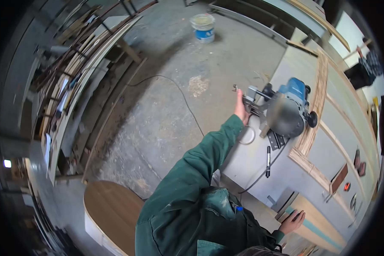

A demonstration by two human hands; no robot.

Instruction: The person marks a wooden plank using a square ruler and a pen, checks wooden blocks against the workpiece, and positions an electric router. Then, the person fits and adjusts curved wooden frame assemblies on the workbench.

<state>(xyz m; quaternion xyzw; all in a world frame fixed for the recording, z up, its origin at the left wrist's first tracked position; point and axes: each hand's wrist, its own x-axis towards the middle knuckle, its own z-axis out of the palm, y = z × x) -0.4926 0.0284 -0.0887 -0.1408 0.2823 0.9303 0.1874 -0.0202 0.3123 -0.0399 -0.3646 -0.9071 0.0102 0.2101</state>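
Two hands, router near table edge, wide floor alongside.

Dressed in a dark green long-sleeved jacket of matte cloth, deeply creased along the long sleeve that stretches above the chest pocket, and seamed at the shoulder to the left of that pocket. Faded to a dusty, paler green over the pocket itself, with a small bright blue item just beside it on the right and another lighter green patch below. Finished with a plain green cuff farther right of the pocket.
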